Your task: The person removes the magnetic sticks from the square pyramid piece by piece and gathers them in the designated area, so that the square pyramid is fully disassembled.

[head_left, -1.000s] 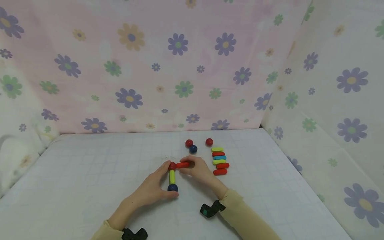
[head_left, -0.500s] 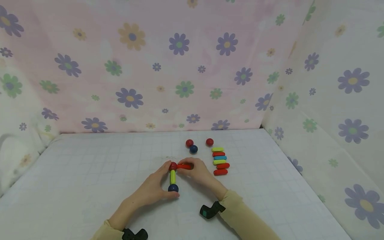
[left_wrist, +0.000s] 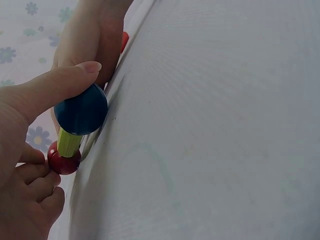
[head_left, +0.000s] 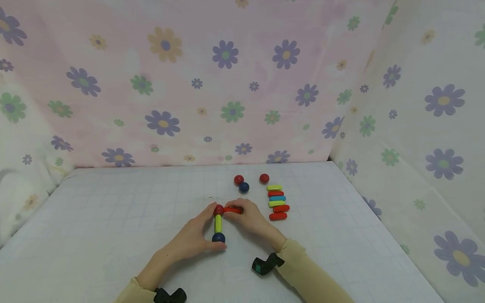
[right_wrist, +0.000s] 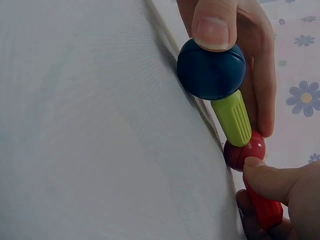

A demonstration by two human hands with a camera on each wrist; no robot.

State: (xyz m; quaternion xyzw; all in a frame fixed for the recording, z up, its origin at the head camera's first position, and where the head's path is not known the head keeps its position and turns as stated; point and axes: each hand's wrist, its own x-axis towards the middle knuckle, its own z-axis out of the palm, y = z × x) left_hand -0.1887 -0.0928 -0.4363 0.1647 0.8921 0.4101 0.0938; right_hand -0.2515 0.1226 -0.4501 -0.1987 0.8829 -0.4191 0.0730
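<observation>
A dark blue ball (head_left: 218, 237), a yellow-green ribbed rod (head_left: 218, 224) and a red ball (head_left: 219, 210) form one joined line on the table. My left hand (head_left: 191, 240) grips this line end to end, thumb on the blue ball and fingers against the red one. Between thumb and fingers, my right hand (head_left: 251, 216) pinches a red rod (right_wrist: 265, 205). That rod's end meets the right side of the red ball, and its thumb tip touches the ball in the right wrist view. The rod lies roughly square to the yellow-green one.
Behind the hands sit a loose red ball (head_left: 238, 180), a dark blue ball (head_left: 244, 187) beside it, and another red ball (head_left: 264, 178). To the right, several short rods in red, yellow-green and blue lie in a column, including a blue rod (head_left: 278, 198). Flowered cloth (head_left: 182, 101) rises behind the table.
The right hand's fingers have shifted along the red rod toward the red ball, and the rod has swung slightly. The left hand keeps its grip almost unmoved.
</observation>
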